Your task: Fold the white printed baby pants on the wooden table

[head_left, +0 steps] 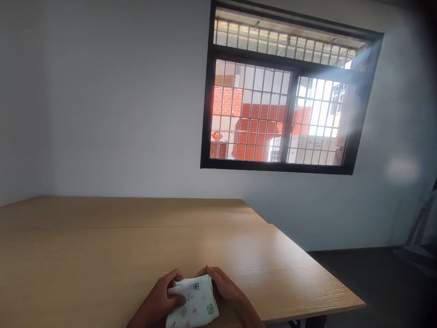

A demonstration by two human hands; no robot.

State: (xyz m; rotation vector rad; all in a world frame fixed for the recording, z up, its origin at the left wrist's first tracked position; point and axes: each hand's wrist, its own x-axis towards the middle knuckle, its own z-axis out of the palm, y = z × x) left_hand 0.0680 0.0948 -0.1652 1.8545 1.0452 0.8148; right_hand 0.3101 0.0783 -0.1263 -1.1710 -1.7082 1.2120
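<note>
A small folded white cloth point(196, 304) with little printed animal figures lies on the wooden table point(102, 255) near its front edge. My left hand point(160, 300) rests on the cloth's left side, thumb on top and fingers curled round its far edge. My right hand point(227, 287) presses against the cloth's right side, fingers curled along its far corner. Both hands grip the cloth between them.
The light wooden table stretches far to the left and back to a white wall. Its right edge point(324, 273) drops to a dark floor. A barred, black-framed window point(283, 95) sits high on the wall.
</note>
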